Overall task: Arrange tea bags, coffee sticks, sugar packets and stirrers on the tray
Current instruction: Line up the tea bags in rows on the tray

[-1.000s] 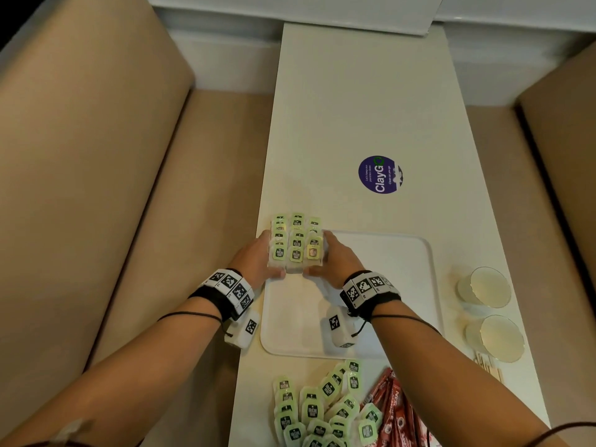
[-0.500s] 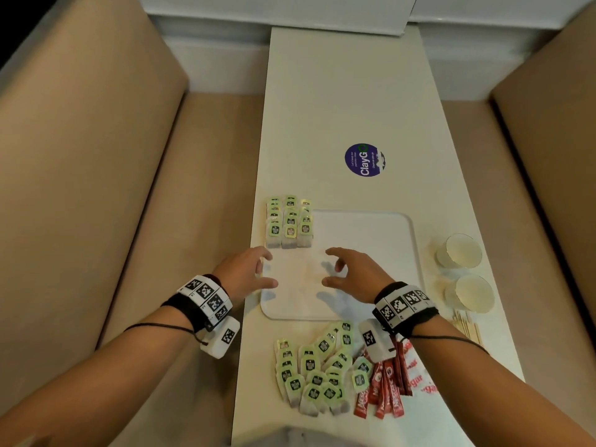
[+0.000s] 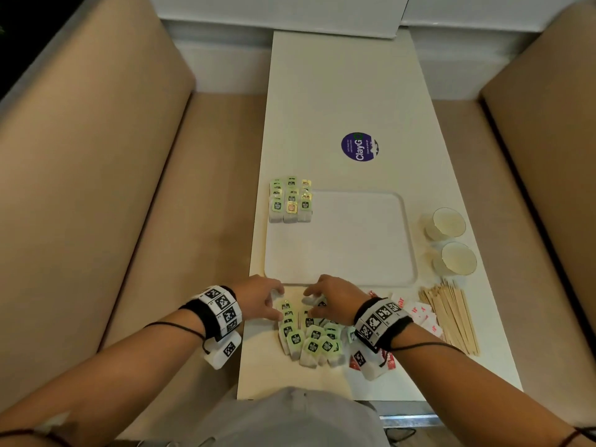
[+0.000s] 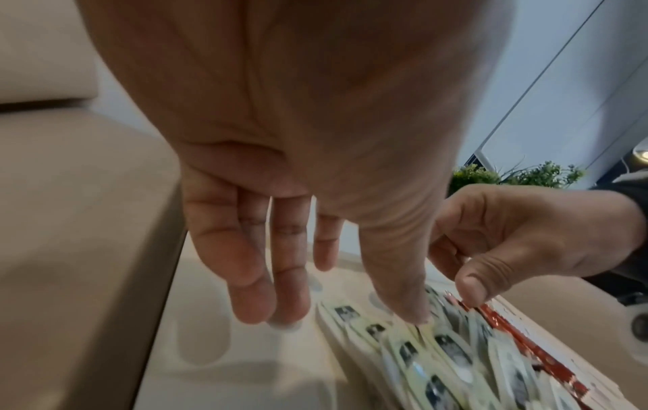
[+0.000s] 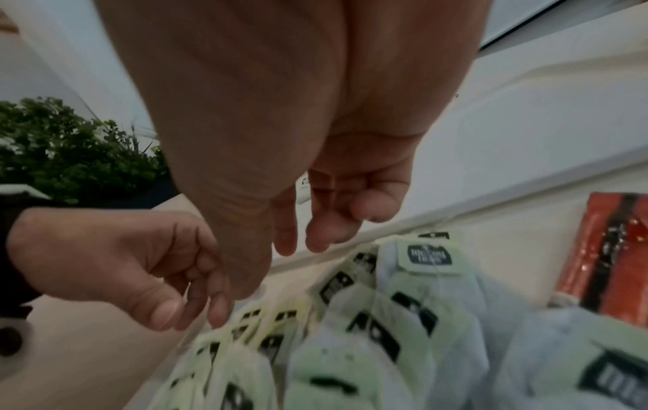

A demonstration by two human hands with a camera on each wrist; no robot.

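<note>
**Hands over the loose tea bags at the near table edge**

Tea bags (image 3: 309,340) lie in a loose overlapping heap on the white table (image 3: 342,91), nearest the person, each a pale pouch with a green tag. The left hand (image 3: 258,298) sits at the heap's left far corner, fingers slack and pointing down; the left wrist view shows its thumb tip touching a bag while the other fingers hang beside the heap, gripping nothing. The right hand (image 3: 332,300) is at the heap's far right, fingers loosely curled over the bags. A pale bag lies just under its fingertips in the head view, but whether the hand pinches it cannot be told.

Red coffee sticks (image 3: 388,361) poke out from under the right wrist, touching the heap's right side. Further right lie white sugar packets (image 3: 422,316) with red print, and beside them a fan of wooden stirrers (image 3: 451,317) near the table's right edge.

Just beyond both hands lies the white tray (image 3: 354,246), its near rim close to the fingertips. On its far left corner stands a tidy block of tea bags (image 3: 291,201) in three rows, partly over the tray's rim. Two paper cups (image 3: 450,240) stand right of the tray, apart from it. Past the tray a round purple sticker (image 3: 359,146) is stuck to the table. Tan bench seats (image 3: 96,188) flank the table on both sides.
</note>
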